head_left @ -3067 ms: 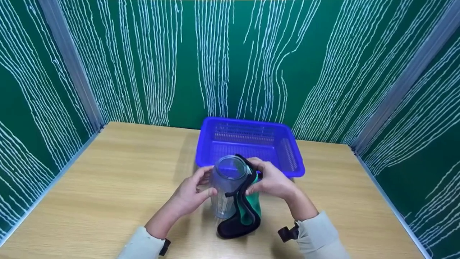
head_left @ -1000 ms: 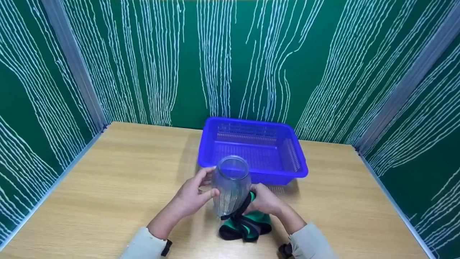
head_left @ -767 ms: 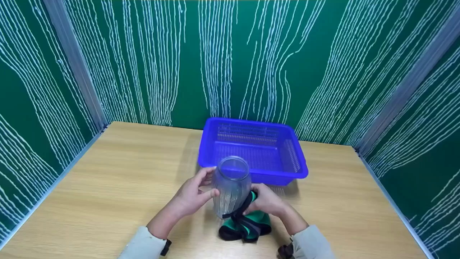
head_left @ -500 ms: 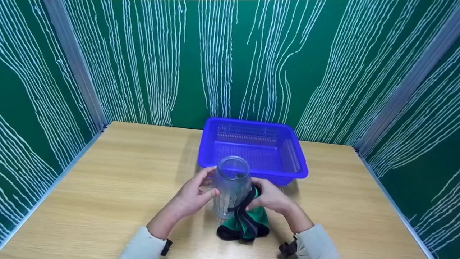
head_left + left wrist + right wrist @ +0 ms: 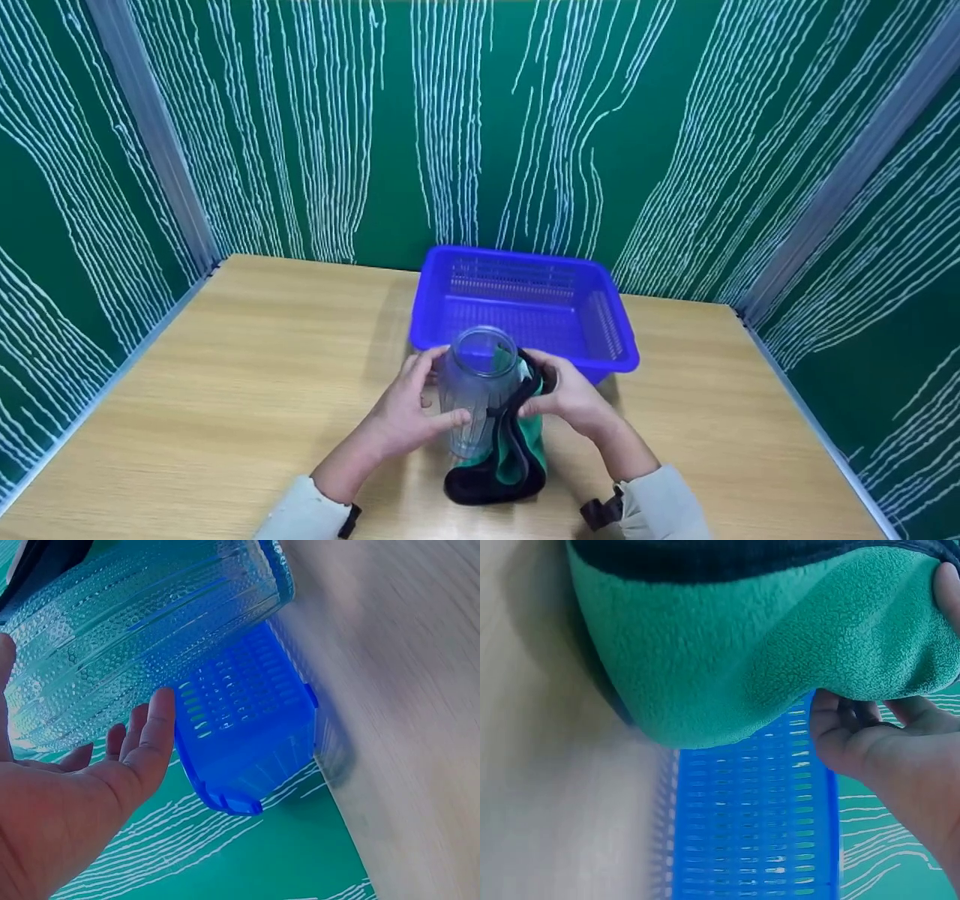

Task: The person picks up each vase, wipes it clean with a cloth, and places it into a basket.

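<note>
A clear ribbed glass vase [image 5: 469, 427] stands upright in front of the basket, its open mouth facing up. My left hand [image 5: 405, 416] curls round its left side, thumb across the front. In the left wrist view the fingers of the left hand [image 5: 90, 787] lie along the pebbled glass [image 5: 150, 630]. A green fleece piece with black edging [image 5: 531, 439] leans against the vase's right side, its lower end on the table. My right hand [image 5: 574, 401] pinches its upper part near the vase rim. Soft green fleece [image 5: 727, 652] fills much of the right wrist view; its kind is unclear.
Just behind the vase sits a blue perforated plastic basket [image 5: 622, 341] on the wooden table [image 5: 262, 360]. Green walls with white wavy lines [image 5: 390, 187] enclose the table at the back and sides.
The right hand has raised the fleece from a low bunch to the vase's rim. My left hand stays at the vase, its thumb shifting slightly across the front.
</note>
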Demonstrator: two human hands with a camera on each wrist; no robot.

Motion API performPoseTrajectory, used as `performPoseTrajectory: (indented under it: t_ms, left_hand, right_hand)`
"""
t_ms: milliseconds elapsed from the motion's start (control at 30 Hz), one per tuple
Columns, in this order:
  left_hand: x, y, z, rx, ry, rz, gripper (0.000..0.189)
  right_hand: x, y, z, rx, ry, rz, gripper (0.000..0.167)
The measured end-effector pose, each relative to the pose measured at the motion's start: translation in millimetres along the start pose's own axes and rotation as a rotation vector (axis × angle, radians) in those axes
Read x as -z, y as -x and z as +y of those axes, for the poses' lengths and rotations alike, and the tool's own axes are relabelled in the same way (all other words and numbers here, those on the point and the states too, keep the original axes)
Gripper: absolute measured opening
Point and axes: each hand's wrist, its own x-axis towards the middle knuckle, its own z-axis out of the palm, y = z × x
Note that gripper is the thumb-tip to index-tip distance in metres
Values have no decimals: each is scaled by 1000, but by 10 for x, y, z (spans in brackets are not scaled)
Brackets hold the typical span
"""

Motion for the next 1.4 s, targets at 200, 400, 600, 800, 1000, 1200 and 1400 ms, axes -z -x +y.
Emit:
performPoseTrajectory:
  t_ms: [200, 400, 600, 800, 1000, 1200, 1400]
  left_hand:
    - [-9, 8, -2, 8, 35, 32, 84]
    - [-3, 5, -8, 16, 32, 28, 76]
    - [25, 9, 12, -1, 15, 17, 72]
    - [49, 11, 55, -2, -3, 8, 72]
    - [65, -7, 71, 3, 2, 6, 72]
    - [53, -23, 40, -36, 30, 17, 70]
    - [33, -25, 8, -45, 17, 30, 70]
  right_hand:
    - [32, -42, -103, 55, -6, -10, 80]
    - [59, -78, -200, 104, 3, -33, 75]
    - [67, -101, -301, 121, 70, -35, 73]
    - [59, -115, -319, 141, 92, -47, 72]
    - [82, -112, -330, 141, 178, -64, 67]
    - [121, -121, -324, 158, 252, -88, 64]
    - [131, -116, -332, 154, 261, -95, 65]
